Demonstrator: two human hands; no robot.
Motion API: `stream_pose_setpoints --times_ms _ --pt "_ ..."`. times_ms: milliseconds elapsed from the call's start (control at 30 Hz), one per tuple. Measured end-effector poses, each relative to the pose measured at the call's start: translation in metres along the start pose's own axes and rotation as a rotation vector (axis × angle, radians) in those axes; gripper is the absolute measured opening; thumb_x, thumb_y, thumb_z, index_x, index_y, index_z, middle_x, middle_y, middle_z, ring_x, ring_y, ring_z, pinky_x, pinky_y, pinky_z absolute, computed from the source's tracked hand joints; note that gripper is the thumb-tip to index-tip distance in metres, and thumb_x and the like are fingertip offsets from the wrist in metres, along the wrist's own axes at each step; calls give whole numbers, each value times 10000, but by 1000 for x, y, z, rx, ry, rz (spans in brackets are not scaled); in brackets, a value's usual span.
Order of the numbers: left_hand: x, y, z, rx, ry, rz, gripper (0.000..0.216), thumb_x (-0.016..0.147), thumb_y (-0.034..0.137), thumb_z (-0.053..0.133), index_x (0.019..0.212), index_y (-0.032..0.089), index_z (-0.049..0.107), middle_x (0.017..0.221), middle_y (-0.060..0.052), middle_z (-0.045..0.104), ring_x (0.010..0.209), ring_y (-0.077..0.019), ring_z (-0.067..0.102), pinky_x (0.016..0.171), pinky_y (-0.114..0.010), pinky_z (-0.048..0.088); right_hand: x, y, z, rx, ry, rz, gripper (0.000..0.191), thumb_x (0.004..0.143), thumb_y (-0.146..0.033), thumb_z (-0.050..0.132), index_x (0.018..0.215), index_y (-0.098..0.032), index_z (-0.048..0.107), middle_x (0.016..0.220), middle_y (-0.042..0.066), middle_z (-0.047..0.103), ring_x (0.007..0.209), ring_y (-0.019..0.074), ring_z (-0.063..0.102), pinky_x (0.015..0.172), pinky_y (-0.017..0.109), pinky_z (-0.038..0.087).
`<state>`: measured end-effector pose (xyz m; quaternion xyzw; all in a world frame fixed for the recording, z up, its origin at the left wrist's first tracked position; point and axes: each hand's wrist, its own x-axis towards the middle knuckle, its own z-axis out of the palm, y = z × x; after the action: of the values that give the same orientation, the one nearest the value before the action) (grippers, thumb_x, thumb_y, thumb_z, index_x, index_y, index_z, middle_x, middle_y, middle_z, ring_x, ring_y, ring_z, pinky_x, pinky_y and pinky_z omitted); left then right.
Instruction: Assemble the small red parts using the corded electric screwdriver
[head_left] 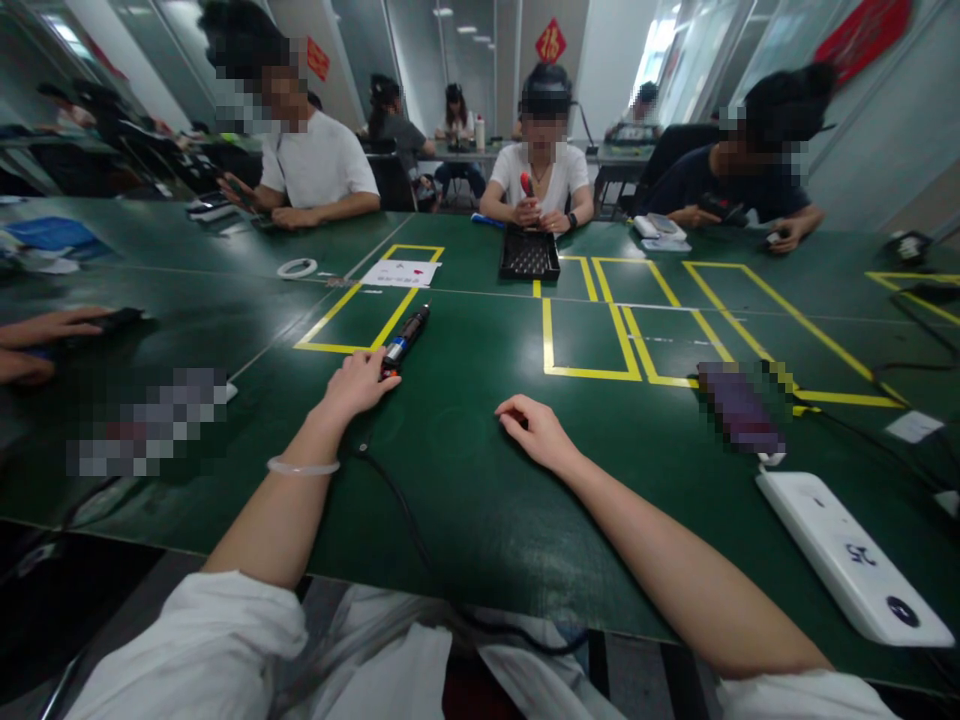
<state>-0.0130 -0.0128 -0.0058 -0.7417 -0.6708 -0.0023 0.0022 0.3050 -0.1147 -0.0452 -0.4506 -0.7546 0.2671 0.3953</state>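
My left hand [358, 384] rests on the green table [450, 480], its fingers closed over the rear end of a slim electric screwdriver [409, 336]. The tool is black with a blue and silver band, and its tip points away to the right. Part of its handle is hidden under my fingers. To the right, my right hand [537, 430] lies on its side on the tabletop, fingers loosely bent, with a gap by the thumb and nothing held. A black cable [397, 490] runs over the table edge between my arms.
Yellow tape outlines [592, 374] mark the table. A white power bank [855, 560] with a phone [741, 408] lies at right. A paper sheet [401, 273] and white tape roll [297, 268] lie beyond my left hand. Across, a person sits behind a black tray [530, 270].
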Motion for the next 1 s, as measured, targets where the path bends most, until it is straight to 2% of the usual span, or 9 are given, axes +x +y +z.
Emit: stream_pose_setpoints --times_ms 133,233,433,600,667,733,800,900,1000 --pt "7 -40 3 -52 9 -101 664 861 532 479 1413 172 400 1307 -227 478 1148 -399 490 890 -492 428 0 0 0 -14 -11 3 124 879 -164 527 916 -195 641 823 15 638 751 147 588 696 262 437" --pt "6 -51 3 -90 61 -129 619 833 519 530 1346 175 485 1269 -235 519 1107 -414 515 880 -517 414 0 -1 0 -15 -17 2 122 880 -164 528 918 -194 640 828 17 641 759 150 592 704 264 438" --pt "-3 -38 -8 3 186 -162 558 763 493 627 1198 151 554 1183 -198 568 1067 -363 545 862 -443 433 0 1 1 -24 -23 -15 122 878 -154 530 921 -182 641 829 22 643 764 151 591 708 263 433" --pt "-11 -29 -18 18 207 -194 342 852 466 506 941 157 625 1065 -164 613 983 -341 576 804 -430 448 1 2 2 -23 -25 -17 122 880 -161 531 923 -187 642 825 17 640 758 147 588 705 261 434" --pt "-13 -22 -20 -28 271 -194 335 877 446 468 947 156 622 1066 -163 618 990 -338 576 819 -436 443 1 1 2 -25 -28 -14 122 880 -165 532 923 -191 642 826 17 641 757 148 588 703 263 435" --pt "-13 -10 -19 -185 301 -143 336 879 441 471 1003 160 607 1050 -138 637 968 -301 591 832 -413 447 1 1 2 -22 -25 -11 119 879 -168 535 921 -192 643 825 17 643 756 149 590 702 264 437" --pt "-13 8 -14 -468 227 5 350 878 453 483 1041 163 590 1001 -98 663 908 -239 616 826 -364 464 1 0 1 -9 -23 -11 118 879 -168 534 919 -190 642 821 17 642 750 148 592 696 263 439" --pt "-17 44 -4 -867 -33 269 403 866 494 507 1033 141 604 906 -73 675 814 -179 628 790 -316 487 1 -1 2 14 -23 -15 115 882 -173 530 919 -192 637 818 15 640 744 144 595 695 261 446" --pt "-29 79 1 -1035 -274 414 442 863 498 524 1072 122 627 891 -72 661 760 -153 607 749 -305 490 0 -1 3 66 -36 -19 112 883 -196 542 965 -196 618 807 8 631 728 138 592 697 261 460"
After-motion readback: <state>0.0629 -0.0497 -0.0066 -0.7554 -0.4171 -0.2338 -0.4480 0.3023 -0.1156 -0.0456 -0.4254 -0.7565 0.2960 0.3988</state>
